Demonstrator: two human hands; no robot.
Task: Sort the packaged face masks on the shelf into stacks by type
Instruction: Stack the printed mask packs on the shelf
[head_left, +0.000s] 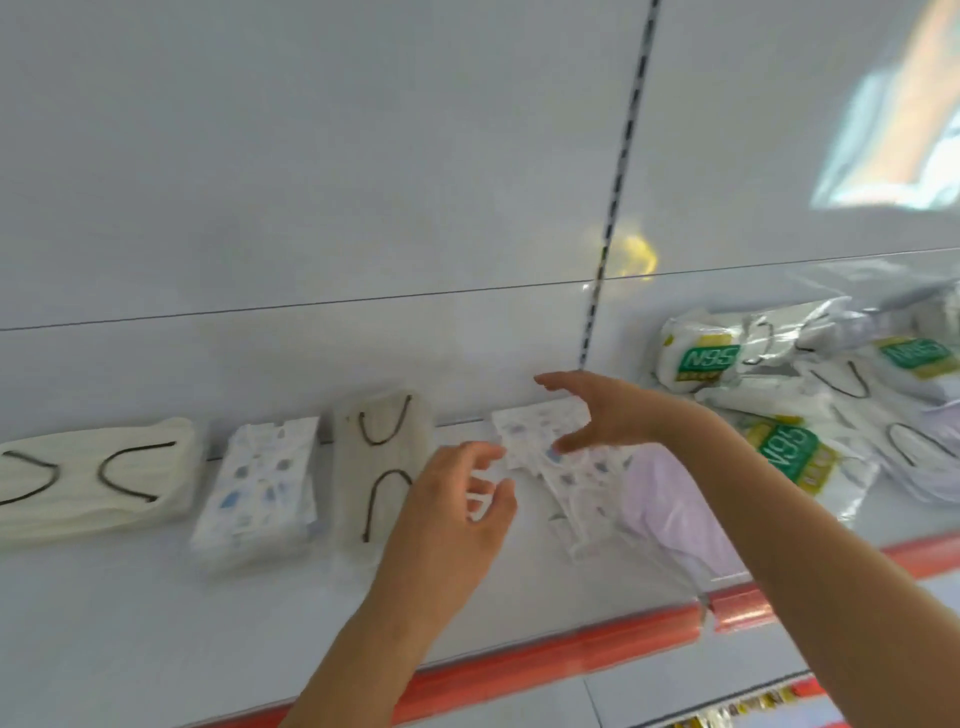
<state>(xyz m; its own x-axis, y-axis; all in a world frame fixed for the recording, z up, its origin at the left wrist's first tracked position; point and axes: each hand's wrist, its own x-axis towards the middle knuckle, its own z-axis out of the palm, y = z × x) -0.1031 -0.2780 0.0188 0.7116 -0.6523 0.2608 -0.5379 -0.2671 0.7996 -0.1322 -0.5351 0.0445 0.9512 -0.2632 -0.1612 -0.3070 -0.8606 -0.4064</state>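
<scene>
Printed pack (540, 441): mid-shelf, between grey stack (382, 467) and lilac masks (670, 499)
My right hand (608, 410): fingers spread over it, not gripping
My left hand (457, 514): loosely curled, seemingly touching white loops
Do well: I'd square it onto the printed stack (260, 493)
Unsorted: N95 heap (779, 400) at right

Bare shelf (156, 613) before mask stacks (260, 488)

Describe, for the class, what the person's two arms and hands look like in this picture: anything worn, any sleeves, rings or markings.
Both arms are bare as far as the frame shows: no sleeve edge shows on either forearm. The left hand and the right hand wear no gloves, and no watch, bracelet or ring can be made out, though the picture is somewhat blurred. The fingers are slim, and no markings are visible.
</scene>
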